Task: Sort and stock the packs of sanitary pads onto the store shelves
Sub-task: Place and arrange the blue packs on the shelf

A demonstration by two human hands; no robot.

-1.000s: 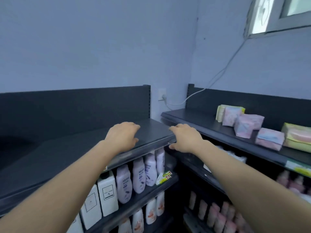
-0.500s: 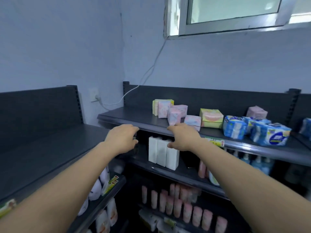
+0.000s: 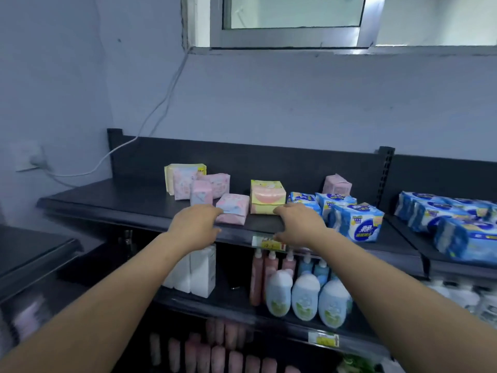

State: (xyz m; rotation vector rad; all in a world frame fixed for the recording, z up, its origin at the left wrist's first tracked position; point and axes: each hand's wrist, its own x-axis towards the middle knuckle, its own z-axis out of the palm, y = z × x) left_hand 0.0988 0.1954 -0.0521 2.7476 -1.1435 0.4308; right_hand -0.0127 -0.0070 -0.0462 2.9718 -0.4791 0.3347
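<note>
Closest to me are both forearms, stretched out over the lower shelves of lotion bottles [image 3: 305, 294]. My left hand [image 3: 193, 227] and right hand [image 3: 300, 224] are at the front lip of the top shelf [image 3: 129, 200]. The fingers on both are loosely curled and released, with nothing in them. The left ones are right at the edge of a pink pack [image 3: 234, 210] lying flat; I can't tell if they actually touch it. The right ones are at the corner of the yellow-green pack [image 3: 267, 196], so my guess is I'm about to grab one in each hand.

Blue packs [image 3: 355, 220] sit grouped just right of that. Further back there's a jumbled pink cluster [image 3: 199, 184] and a stray pink pack [image 3: 336, 184] behind the blues, so the sorting is clearly not done. The shelf is dark metal with a back panel [image 3: 269, 160]. Behind it are a bluish wall, a cable [image 3: 161, 103] and a window [image 3: 290, 12].
</note>
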